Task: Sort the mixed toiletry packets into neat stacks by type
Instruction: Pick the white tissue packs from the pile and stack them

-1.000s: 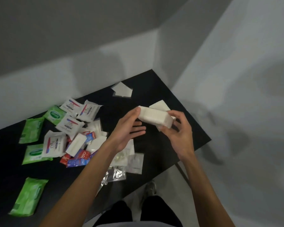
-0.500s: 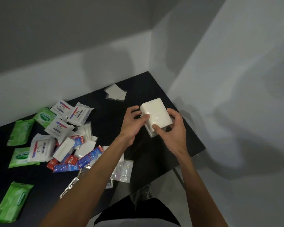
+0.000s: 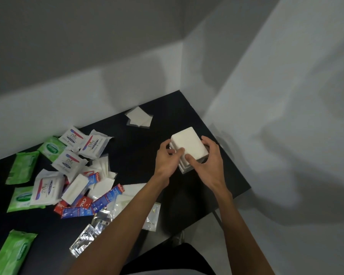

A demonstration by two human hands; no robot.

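A stack of white tissue packets (image 3: 189,144) stands on the black table (image 3: 139,147) near its right end. My left hand (image 3: 166,160) presses the stack's left side and my right hand (image 3: 208,161) wraps its right and front, thumb on the top packet. To the left lies a mixed heap: white Dove packets (image 3: 93,143), green wipe packs (image 3: 22,167), red and blue Colgate sachets (image 3: 107,197), a white tissue packet (image 3: 75,188) and silver foil sachets (image 3: 87,237).
Two flat white sachets (image 3: 139,117) lie at the table's back near the wall. Clear sachets (image 3: 153,215) sit under my left forearm. Grey walls close the table's back and right corner; its right edge (image 3: 244,189) drops to the floor.
The white packet that was held up between both hands has come down onto the stack, and both hands now close around the stack. The view has shifted slightly.
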